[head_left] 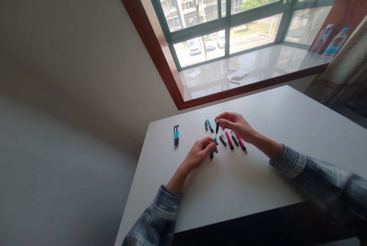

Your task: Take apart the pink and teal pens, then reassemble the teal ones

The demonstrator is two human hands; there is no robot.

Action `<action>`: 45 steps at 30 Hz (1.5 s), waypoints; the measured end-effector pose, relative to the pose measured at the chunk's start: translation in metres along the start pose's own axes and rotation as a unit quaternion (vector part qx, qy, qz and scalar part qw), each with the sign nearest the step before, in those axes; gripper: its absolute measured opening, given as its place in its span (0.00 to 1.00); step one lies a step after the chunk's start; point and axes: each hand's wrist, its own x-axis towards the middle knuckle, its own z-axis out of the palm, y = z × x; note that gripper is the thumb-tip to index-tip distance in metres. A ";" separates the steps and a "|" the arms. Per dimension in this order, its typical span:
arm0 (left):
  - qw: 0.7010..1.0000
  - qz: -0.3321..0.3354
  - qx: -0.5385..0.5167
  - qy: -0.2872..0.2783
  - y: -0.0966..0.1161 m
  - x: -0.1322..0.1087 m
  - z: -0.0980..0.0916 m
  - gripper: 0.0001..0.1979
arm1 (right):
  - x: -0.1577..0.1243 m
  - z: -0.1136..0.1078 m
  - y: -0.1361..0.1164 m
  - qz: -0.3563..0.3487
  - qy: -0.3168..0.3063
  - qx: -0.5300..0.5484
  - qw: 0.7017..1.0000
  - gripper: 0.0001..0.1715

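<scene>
My left hand (200, 152) is closed on a teal pen barrel (212, 150) with a dark grip, tilted with its tip near the table. Just above it, my right hand (235, 123) pinches a black pen part (217, 126); a thin piece runs between this part and the barrel's top. Beyond my hands lie a black part (206, 125) and another teal barrel (210, 125). Pink-and-black barrels (229, 140) and black parts (223, 141) lie beneath and beside my right hand, which partly hides the group.
Two teal-and-black pens (176, 136) lie side by side on the left of the white table (223, 192). Behind the table, a window ledge (209, 81) holds a cloth (236, 75) and, at the right, bottles (336, 43). A wall (86, 66) stands at the left.
</scene>
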 end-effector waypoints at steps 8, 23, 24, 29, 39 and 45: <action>1.000 -0.007 0.008 -0.002 0.002 0.002 -0.001 0.18 | -0.004 0.003 -0.004 0.007 -0.042 -0.042 0.998 0.22; 1.000 -0.008 -0.003 0.015 0.003 0.002 -0.002 0.19 | -0.005 0.003 -0.007 -0.012 -0.081 -0.095 0.992 0.20; 1.000 -0.008 -0.001 0.017 0.003 0.002 -0.002 0.19 | -0.005 0.003 -0.008 -0.014 -0.082 -0.097 0.992 0.20; 1.000 -0.001 0.016 0.014 0.008 0.001 -0.001 0.18 | -0.004 0.004 -0.010 -0.033 -0.079 -0.122 0.989 0.22; 0.999 0.008 0.025 0.020 0.010 0.001 -0.002 0.19 | -0.005 0.006 -0.013 -0.035 -0.133 -0.125 0.983 0.21; 0.999 0.009 0.033 0.016 0.010 0.001 -0.002 0.20 | -0.005 0.006 -0.012 -0.035 -0.120 -0.134 0.983 0.21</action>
